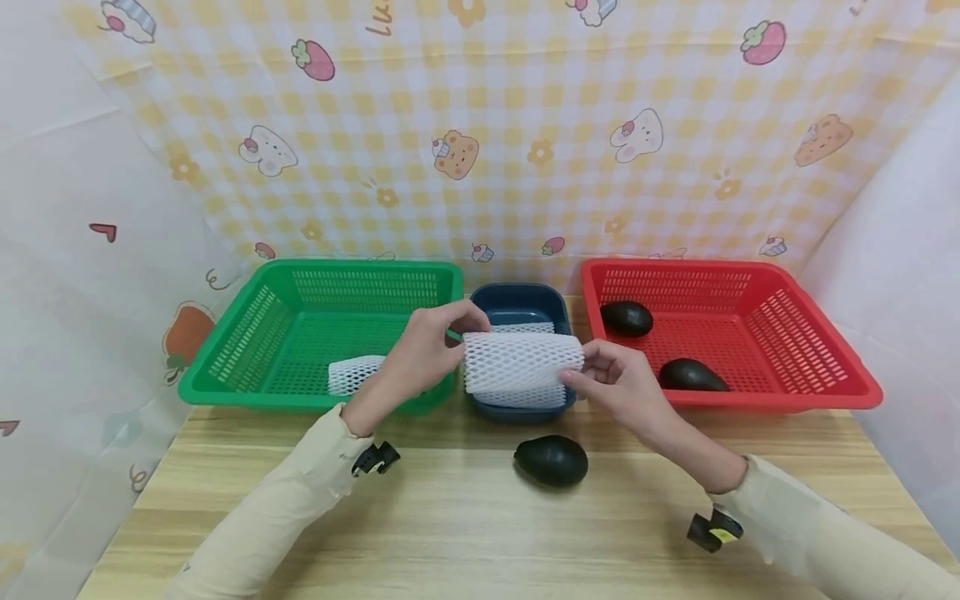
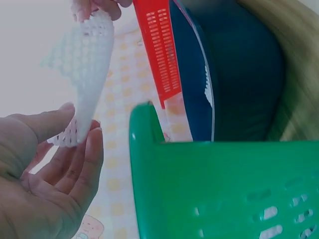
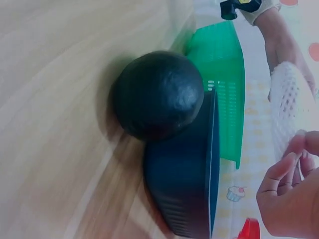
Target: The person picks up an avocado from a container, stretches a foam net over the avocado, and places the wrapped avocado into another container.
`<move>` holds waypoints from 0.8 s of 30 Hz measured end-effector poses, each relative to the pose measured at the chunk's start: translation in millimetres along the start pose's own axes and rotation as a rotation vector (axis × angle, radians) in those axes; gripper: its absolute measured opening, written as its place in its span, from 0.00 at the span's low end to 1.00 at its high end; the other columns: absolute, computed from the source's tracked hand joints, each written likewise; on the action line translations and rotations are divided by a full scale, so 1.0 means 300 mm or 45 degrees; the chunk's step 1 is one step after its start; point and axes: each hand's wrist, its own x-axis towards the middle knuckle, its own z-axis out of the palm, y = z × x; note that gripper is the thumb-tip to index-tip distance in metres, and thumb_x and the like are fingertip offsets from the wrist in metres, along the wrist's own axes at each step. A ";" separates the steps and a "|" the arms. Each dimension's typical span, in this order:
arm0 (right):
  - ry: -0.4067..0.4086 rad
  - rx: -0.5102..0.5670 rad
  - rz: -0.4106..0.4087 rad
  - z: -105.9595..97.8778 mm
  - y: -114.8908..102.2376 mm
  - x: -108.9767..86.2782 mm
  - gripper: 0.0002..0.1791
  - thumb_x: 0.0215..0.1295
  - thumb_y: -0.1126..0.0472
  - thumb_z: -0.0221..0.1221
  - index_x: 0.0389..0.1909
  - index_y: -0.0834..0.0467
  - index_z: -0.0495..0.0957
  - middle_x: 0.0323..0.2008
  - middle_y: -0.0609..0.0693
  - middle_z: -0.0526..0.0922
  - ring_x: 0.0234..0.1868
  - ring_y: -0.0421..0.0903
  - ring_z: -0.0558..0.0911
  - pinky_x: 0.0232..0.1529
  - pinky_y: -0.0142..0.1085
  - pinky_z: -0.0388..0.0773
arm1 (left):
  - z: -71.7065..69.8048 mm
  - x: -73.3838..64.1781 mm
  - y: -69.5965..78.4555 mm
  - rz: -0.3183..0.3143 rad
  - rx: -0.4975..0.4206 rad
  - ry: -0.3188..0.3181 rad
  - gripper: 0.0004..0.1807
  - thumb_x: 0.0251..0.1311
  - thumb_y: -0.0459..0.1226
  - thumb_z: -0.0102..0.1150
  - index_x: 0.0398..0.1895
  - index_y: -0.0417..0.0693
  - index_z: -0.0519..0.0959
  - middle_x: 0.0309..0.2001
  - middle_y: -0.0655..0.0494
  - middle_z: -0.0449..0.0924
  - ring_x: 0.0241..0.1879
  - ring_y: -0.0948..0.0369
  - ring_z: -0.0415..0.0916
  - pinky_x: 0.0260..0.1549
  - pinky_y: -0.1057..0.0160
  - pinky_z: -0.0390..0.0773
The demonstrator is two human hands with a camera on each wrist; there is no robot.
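Note:
A white foam fruit net sleeve (image 1: 517,360) is stretched sideways above the dark blue bin (image 1: 517,292). My left hand (image 1: 423,350) pinches its left end between thumb and fingers, as the left wrist view also shows. At the other end, my right hand (image 1: 626,385) pinches the sleeve. More white netting (image 1: 525,327) lies inside the bin, partly hidden behind the held sleeve. In front of the bin an avocado (image 1: 551,461) rests on the wooden table; it looms large as a dark avocado (image 3: 158,95) in the right wrist view.
On the left stands a green basket (image 1: 322,265) holding white netting (image 1: 352,375), partly covered by my left arm. A red basket (image 1: 817,333) on the right contains two avocados, one at the back (image 1: 628,318) and one nearer the front (image 1: 692,375). A checked curtain hangs behind.

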 end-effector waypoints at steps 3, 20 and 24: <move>0.038 -0.063 -0.076 -0.011 -0.003 -0.005 0.13 0.64 0.65 0.70 0.48 0.59 0.82 0.36 0.54 0.85 0.30 0.59 0.81 0.32 0.37 0.82 | -0.006 0.001 -0.004 -0.001 0.014 -0.011 0.20 0.56 0.16 0.54 0.41 0.46 0.84 0.40 0.57 0.85 0.39 0.62 0.81 0.34 0.60 0.83; -0.314 -0.090 -0.349 0.009 -0.037 -0.090 0.17 0.62 0.73 0.68 0.47 0.50 0.83 0.34 0.45 0.81 0.30 0.47 0.78 0.26 0.37 0.79 | -0.035 0.020 -0.021 0.103 0.099 0.182 0.12 0.61 0.21 0.59 0.39 0.45 0.84 0.38 0.54 0.84 0.34 0.60 0.82 0.30 0.62 0.83; -0.360 -0.115 -0.359 0.017 -0.044 -0.102 0.17 0.62 0.72 0.69 0.46 0.49 0.84 0.36 0.44 0.82 0.33 0.47 0.79 0.29 0.38 0.80 | -0.038 0.023 -0.021 0.104 0.097 0.191 0.11 0.61 0.22 0.60 0.39 0.45 0.84 0.38 0.54 0.84 0.33 0.62 0.81 0.30 0.62 0.82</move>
